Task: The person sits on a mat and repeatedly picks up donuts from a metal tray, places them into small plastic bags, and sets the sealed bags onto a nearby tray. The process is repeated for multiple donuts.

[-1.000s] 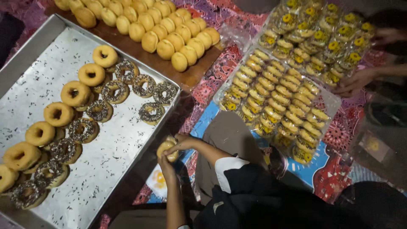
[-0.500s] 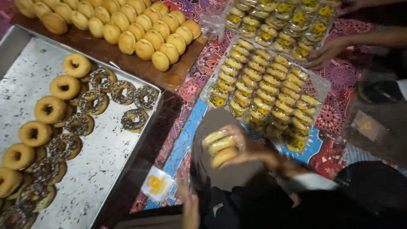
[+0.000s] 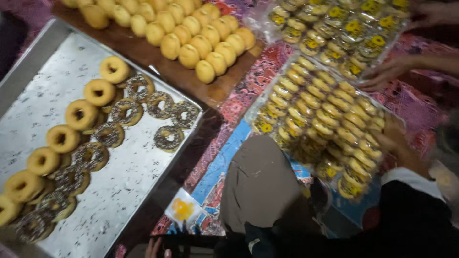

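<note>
- We see the block of wrapped doughnuts (image 3: 325,124) lying on the patterned mat (image 3: 248,91), its long axis running from about 11 o'clock down to 5 o'clock.
- It sits right of centre, just at 3 o'clock of the metal tray (image 3: 119,186) and at 5 o'clock of the wooden board (image 3: 153,57) loaded with plain buns (image 3: 191,33).
- Our right hand (image 3: 394,143) rests at the block's right edge, at about 3 o'clock of it, fingers loosely spread and touching the outer packets; blur keeps us from telling whether it grips one.
- Our left hand (image 3: 155,248) shows only as fingertips at the bottom edge, near 7 o'clock; we cannot tell how far open it is.
- A white packet with a yellow print (image 3: 184,210) lies just above those fingertips.
- Another person's hand (image 3: 382,76) touches a second stack of wrapped doughnuts (image 3: 334,33) at 1 o'clock.
- On the tray, plain ring doughnuts (image 3: 81,114) line up beside sprinkled ones (image 3: 167,138).
</note>
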